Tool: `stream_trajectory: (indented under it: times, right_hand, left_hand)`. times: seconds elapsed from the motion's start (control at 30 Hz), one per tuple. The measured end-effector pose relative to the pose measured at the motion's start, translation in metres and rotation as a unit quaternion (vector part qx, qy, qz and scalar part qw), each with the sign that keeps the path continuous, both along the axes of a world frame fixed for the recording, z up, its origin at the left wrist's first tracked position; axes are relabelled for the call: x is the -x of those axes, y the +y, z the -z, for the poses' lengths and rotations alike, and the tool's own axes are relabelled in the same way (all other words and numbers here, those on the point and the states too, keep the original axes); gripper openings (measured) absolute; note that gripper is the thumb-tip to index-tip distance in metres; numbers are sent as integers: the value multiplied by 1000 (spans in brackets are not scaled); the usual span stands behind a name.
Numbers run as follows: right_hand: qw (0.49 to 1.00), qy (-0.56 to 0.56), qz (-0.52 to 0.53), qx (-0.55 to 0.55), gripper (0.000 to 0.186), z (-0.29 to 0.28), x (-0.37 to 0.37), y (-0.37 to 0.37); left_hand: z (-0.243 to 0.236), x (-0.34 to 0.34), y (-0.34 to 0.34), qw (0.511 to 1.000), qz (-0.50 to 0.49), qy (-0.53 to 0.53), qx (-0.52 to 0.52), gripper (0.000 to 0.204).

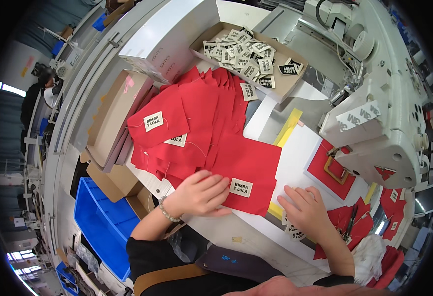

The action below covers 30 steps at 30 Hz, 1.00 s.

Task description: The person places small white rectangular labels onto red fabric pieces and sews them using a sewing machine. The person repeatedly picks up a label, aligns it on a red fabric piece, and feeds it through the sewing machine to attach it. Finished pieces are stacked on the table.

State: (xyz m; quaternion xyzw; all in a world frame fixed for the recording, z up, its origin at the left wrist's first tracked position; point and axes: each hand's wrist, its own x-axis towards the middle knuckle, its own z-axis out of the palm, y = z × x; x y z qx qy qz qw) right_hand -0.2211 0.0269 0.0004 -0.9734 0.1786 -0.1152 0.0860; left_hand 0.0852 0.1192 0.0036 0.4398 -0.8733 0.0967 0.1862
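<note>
A red fabric piece (253, 155) with a sewn-on pale label (241, 187) lies flat in front of me. My left hand (201, 195) is over its lower left edge, fingers loosely bent and thumb apart, with nothing visibly gripped. Past its right corner, my right hand (305, 209) has its fingers apart, above the white work surface. Beneath that hand, several loose labels (295, 233) lie partly hidden. To the left spreads a heap of red fabric pieces (201, 106), some carrying labels and loose threads. Another red piece (331, 170) sits beneath the machine's metal clamp frame (336, 171).
A white sewing machine (381, 133) stands at right. An open cardboard box of labels (295, 89) is at the back, beside a white box (169, 42). Blue bin (98, 227) and empty carton (112, 123) sit left. Dark tweezers-like tool (351, 219) lies on red fabric at right.
</note>
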Motion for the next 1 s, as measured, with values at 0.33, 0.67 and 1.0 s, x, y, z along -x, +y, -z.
stream_trajectory:
  times: [0.33, 0.67, 1.0]
  right_hand:
    - [998, -15, 54, -30, 39, 0, 38, 18]
    - [955, -122, 201, -179, 31, -13, 79, 30]
    - [474, -425, 192, -747, 24, 9, 61, 20]
  left_hand:
    - [2, -26, -184, 986, -95, -77, -111, 27]
    - [8, 16, -187, 994, -81, 77, -6, 10]
    - [-15, 160, -74, 961, 210, 47, 175, 15]
